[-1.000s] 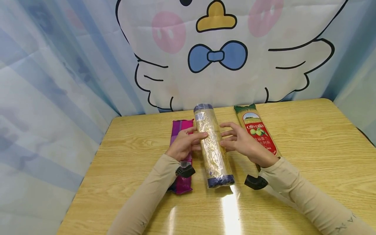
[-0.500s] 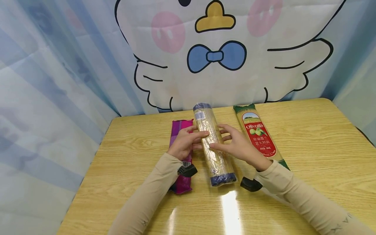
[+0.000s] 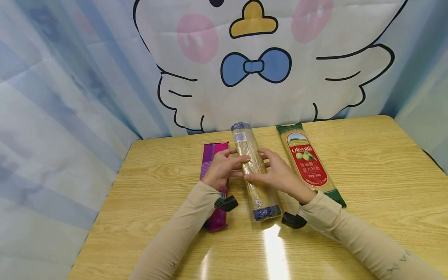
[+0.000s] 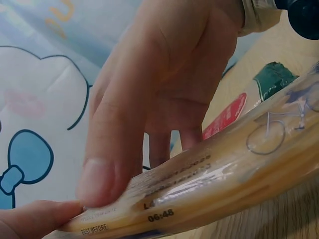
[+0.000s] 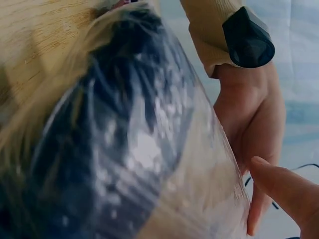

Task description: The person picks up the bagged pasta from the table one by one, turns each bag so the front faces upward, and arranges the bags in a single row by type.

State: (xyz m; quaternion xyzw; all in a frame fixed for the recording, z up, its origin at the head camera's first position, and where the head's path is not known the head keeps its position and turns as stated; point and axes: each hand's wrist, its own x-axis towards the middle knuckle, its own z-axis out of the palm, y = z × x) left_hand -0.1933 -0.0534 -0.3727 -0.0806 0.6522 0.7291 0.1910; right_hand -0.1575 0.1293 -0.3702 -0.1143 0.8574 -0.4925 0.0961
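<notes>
A clear-wrapped spaghetti pack (image 3: 259,190) with blue ends lies between both hands in the head view, its far end tipped slightly left. My left hand (image 3: 222,168) grips its left side, thumb across the top and some fingers behind it. From the right, my right hand (image 3: 285,178) holds the same pack with the thumb on top and other fingers round the far side. Printed date text and a bicycle drawing show on the pack (image 4: 219,174) in the left wrist view. Its blue end (image 5: 124,124) fills much of the right wrist view.
A purple and pink packet (image 3: 217,219) lies on the wooden table (image 3: 157,210), partly behind the left hand. To the right lies a spaghetti pack with a red label and green ends (image 3: 309,163). A cartoon-printed curtain (image 3: 259,101) hangs along the table's back edge.
My right hand has shifted left, and its thumb has come from the pack's right edge onto its top. The near end of the pack has swung slightly right. My left hand keeps its grip.
</notes>
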